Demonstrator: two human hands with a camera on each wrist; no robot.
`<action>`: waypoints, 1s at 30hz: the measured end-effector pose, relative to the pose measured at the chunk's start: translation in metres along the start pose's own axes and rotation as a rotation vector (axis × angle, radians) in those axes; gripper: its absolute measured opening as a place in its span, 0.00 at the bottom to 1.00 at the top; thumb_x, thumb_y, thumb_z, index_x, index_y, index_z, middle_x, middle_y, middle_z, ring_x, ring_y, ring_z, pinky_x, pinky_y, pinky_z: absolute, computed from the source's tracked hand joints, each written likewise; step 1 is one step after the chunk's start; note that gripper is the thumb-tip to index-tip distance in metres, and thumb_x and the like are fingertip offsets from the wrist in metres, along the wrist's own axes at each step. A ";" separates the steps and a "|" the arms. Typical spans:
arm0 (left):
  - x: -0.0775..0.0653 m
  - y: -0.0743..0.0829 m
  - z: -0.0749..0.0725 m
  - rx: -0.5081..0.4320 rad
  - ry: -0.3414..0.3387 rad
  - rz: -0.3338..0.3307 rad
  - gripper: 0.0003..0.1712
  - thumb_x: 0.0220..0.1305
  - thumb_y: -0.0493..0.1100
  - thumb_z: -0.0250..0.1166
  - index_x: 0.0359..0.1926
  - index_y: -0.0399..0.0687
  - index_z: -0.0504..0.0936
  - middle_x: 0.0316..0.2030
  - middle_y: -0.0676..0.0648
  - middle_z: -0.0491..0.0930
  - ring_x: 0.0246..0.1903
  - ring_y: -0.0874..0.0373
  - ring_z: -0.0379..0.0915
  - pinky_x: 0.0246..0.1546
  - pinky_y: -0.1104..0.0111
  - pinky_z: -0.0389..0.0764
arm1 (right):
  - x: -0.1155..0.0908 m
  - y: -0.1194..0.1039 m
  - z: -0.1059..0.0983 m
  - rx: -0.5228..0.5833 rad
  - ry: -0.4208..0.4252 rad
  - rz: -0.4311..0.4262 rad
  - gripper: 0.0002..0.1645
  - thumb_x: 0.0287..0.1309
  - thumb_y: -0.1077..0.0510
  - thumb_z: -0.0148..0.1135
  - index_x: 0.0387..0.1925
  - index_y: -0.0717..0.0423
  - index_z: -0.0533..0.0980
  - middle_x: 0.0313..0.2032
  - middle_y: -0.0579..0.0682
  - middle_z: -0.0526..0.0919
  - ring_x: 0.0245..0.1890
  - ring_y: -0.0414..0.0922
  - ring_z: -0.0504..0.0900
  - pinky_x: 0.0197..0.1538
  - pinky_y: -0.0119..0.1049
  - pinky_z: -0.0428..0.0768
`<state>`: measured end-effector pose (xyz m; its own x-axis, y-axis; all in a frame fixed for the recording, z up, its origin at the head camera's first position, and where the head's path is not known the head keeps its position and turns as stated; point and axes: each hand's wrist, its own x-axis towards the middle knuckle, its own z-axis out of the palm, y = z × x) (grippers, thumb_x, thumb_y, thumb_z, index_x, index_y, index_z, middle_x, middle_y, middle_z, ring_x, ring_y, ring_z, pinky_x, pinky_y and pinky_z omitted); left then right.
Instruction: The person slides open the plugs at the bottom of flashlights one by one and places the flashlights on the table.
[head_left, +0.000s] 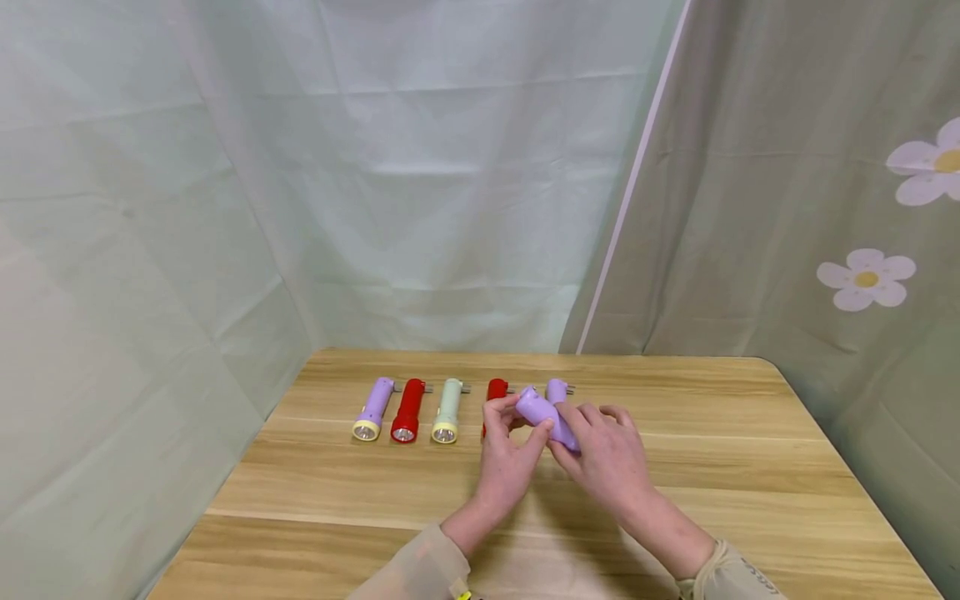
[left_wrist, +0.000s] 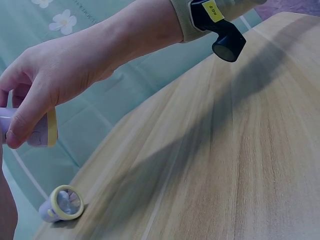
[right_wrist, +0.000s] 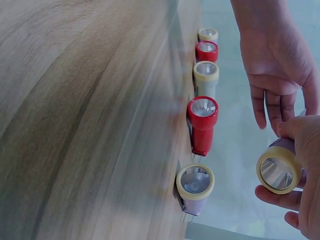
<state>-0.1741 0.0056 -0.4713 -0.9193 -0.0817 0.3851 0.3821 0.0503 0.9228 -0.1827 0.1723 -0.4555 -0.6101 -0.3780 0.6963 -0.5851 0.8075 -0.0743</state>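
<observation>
Both hands hold one purple flashlight point(head_left: 534, 407) above the table, tilted with its tail up toward the back left. My right hand point(head_left: 611, 454) grips it near the head end, where a pale yellow rim circles the clear lens point(right_wrist: 276, 173). At the tail end, my left hand point(head_left: 506, 462) pinches the body between thumb and fingers. Just behind the hands, a second purple flashlight point(head_left: 557, 390) lies on the table, its lens toward me in the right wrist view. Beside it is a red flashlight point(head_left: 497, 388), partly hidden by my left hand in the head view.
Farther left, a purple flashlight point(head_left: 375, 407), a red flashlight point(head_left: 408, 410) and a pale green flashlight point(head_left: 448, 410) lie in the same row, metal prongs out at their tails. The wooden table point(head_left: 337, 492) ends at pale curtains point(head_left: 450, 208) behind.
</observation>
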 end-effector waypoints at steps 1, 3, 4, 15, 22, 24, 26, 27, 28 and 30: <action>0.000 0.000 0.000 -0.001 -0.003 -0.004 0.33 0.65 0.47 0.73 0.61 0.51 0.63 0.53 0.49 0.78 0.51 0.54 0.76 0.53 0.60 0.76 | 0.000 0.000 0.000 0.000 0.000 0.000 0.28 0.53 0.46 0.76 0.53 0.51 0.79 0.34 0.50 0.84 0.29 0.49 0.84 0.53 0.55 0.76; 0.000 0.000 0.000 -0.005 -0.009 -0.011 0.32 0.65 0.47 0.73 0.61 0.51 0.63 0.54 0.49 0.78 0.52 0.54 0.75 0.53 0.60 0.76 | -0.001 0.000 0.000 -0.001 -0.002 0.000 0.28 0.53 0.46 0.76 0.53 0.51 0.79 0.34 0.50 0.84 0.29 0.49 0.84 0.53 0.55 0.76; 0.000 0.000 0.000 -0.008 -0.011 -0.013 0.32 0.65 0.47 0.73 0.61 0.51 0.62 0.54 0.48 0.77 0.52 0.54 0.75 0.53 0.60 0.76 | -0.001 0.000 0.000 -0.001 -0.004 0.000 0.28 0.53 0.46 0.76 0.53 0.51 0.79 0.34 0.50 0.84 0.29 0.49 0.84 0.53 0.55 0.76; -0.001 -0.001 -0.001 -0.001 -0.038 -0.035 0.32 0.67 0.48 0.71 0.62 0.53 0.62 0.56 0.48 0.76 0.53 0.54 0.74 0.53 0.58 0.76 | -0.001 -0.001 -0.001 -0.001 -0.024 0.010 0.28 0.52 0.45 0.77 0.52 0.51 0.78 0.34 0.49 0.83 0.29 0.48 0.84 0.53 0.54 0.75; -0.002 -0.002 -0.002 -0.007 -0.054 -0.042 0.31 0.68 0.48 0.70 0.63 0.53 0.62 0.58 0.48 0.76 0.54 0.54 0.73 0.54 0.59 0.76 | -0.002 -0.001 0.000 0.013 -0.013 0.004 0.27 0.52 0.46 0.77 0.52 0.51 0.79 0.33 0.49 0.83 0.29 0.48 0.84 0.53 0.53 0.75; -0.001 -0.003 -0.002 -0.005 -0.058 -0.038 0.31 0.69 0.48 0.70 0.63 0.53 0.62 0.58 0.48 0.75 0.54 0.54 0.73 0.53 0.60 0.76 | -0.002 -0.001 0.000 0.013 -0.010 0.000 0.28 0.52 0.46 0.77 0.51 0.51 0.79 0.33 0.49 0.83 0.29 0.48 0.84 0.52 0.53 0.75; -0.001 -0.004 -0.002 -0.004 -0.060 -0.035 0.31 0.69 0.48 0.70 0.63 0.53 0.62 0.58 0.48 0.75 0.54 0.54 0.73 0.53 0.60 0.76 | -0.002 -0.001 0.001 0.013 -0.008 -0.003 0.28 0.52 0.46 0.77 0.51 0.51 0.79 0.33 0.49 0.83 0.29 0.48 0.84 0.52 0.53 0.75; -0.001 -0.004 -0.003 -0.003 -0.062 -0.034 0.31 0.69 0.48 0.70 0.63 0.53 0.62 0.58 0.48 0.75 0.54 0.54 0.73 0.53 0.60 0.76 | -0.002 -0.001 0.001 0.012 -0.008 -0.004 0.28 0.52 0.46 0.77 0.52 0.51 0.79 0.33 0.49 0.83 0.29 0.48 0.84 0.52 0.53 0.75; -0.001 -0.004 -0.003 -0.003 -0.063 -0.034 0.31 0.68 0.48 0.70 0.63 0.54 0.62 0.58 0.49 0.75 0.54 0.54 0.73 0.53 0.60 0.76 | -0.002 -0.001 0.001 0.012 -0.008 -0.004 0.28 0.52 0.46 0.77 0.52 0.51 0.79 0.33 0.49 0.83 0.28 0.48 0.84 0.52 0.53 0.75; -0.001 -0.005 -0.003 -0.005 -0.066 -0.034 0.31 0.69 0.48 0.70 0.63 0.54 0.62 0.58 0.49 0.75 0.54 0.53 0.73 0.53 0.59 0.76 | -0.002 -0.001 0.001 0.013 -0.008 -0.004 0.28 0.52 0.46 0.77 0.52 0.51 0.79 0.33 0.49 0.83 0.28 0.48 0.84 0.52 0.53 0.75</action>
<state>-0.1744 0.0022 -0.4760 -0.9360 -0.0175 0.3515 0.3506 0.0435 0.9355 -0.1814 0.1721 -0.4580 -0.6117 -0.3852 0.6910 -0.5946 0.8000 -0.0805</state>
